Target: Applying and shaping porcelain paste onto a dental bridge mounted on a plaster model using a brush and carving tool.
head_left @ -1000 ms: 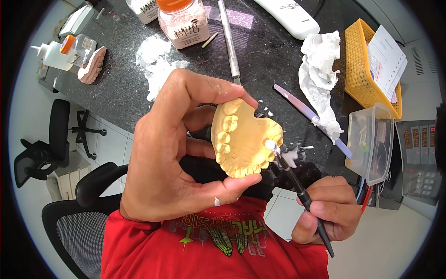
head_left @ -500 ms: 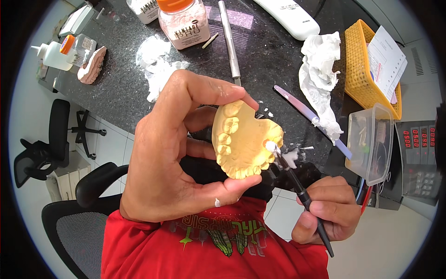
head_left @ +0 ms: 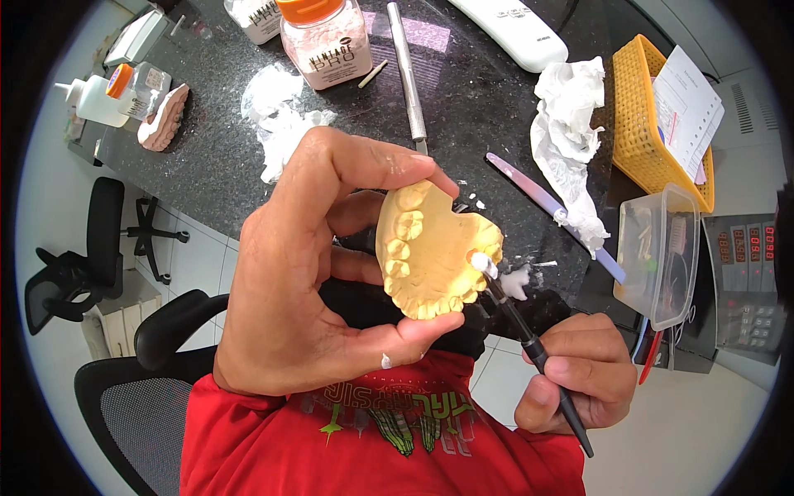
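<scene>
We hold the yellow dental cast [head_left: 434, 252] in our left hand [head_left: 306, 273], grip closed on its edges, above the dark bench [head_left: 463, 107]. Right hand [head_left: 579, 380] grips a thin black brush [head_left: 529, 347]; white tip touching cast's rear teeth. Crumpled tissue [head_left: 566, 124] nearby.

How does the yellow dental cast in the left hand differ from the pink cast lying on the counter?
The yellow dental cast is held up in the left hand, its teeth facing the camera; the pink cast lies untouched at the counter edge. A white-tipped brush in the right hand touches the yellow one; nothing touches the pink one. Both are arch-shaped tooth models.
</scene>
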The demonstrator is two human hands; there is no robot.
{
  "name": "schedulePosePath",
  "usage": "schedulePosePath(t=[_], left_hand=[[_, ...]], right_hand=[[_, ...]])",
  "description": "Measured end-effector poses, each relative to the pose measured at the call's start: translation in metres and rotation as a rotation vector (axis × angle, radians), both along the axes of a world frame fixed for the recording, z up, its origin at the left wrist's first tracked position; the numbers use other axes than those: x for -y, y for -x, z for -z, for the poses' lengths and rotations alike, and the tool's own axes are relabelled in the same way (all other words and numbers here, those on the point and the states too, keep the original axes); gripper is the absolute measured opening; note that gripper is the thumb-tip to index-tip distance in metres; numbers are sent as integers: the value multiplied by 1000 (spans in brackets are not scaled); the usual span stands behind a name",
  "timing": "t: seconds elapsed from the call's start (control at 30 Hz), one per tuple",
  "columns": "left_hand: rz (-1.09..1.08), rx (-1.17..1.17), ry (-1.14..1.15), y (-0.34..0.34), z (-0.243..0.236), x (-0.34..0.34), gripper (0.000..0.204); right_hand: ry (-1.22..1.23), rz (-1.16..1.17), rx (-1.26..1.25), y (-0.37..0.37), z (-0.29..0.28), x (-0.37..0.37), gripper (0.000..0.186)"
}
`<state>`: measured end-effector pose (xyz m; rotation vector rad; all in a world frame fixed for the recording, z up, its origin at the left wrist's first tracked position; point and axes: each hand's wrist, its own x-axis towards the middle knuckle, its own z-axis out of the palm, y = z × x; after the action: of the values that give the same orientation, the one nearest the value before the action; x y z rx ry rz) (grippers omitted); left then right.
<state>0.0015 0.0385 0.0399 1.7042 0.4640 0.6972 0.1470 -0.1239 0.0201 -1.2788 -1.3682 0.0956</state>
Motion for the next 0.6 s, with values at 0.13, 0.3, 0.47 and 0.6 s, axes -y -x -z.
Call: schedulePosePath(t=[0.13,0.3,0.47,0.6], left_hand=[[6,-1,-8,0,-1,0,75],[11,9,-14,-1,-1,0,75],[13,14,-14,0,1,0,74],[20,6,-23,0,-1,-1,74]], right_hand=[[-11,-10,0,-1,0,1,27],[-19,31,-22,0,1,1,28],[-3,22,-30,-1,1,-1,28],[4,17,-16,-1,0,0,27]])
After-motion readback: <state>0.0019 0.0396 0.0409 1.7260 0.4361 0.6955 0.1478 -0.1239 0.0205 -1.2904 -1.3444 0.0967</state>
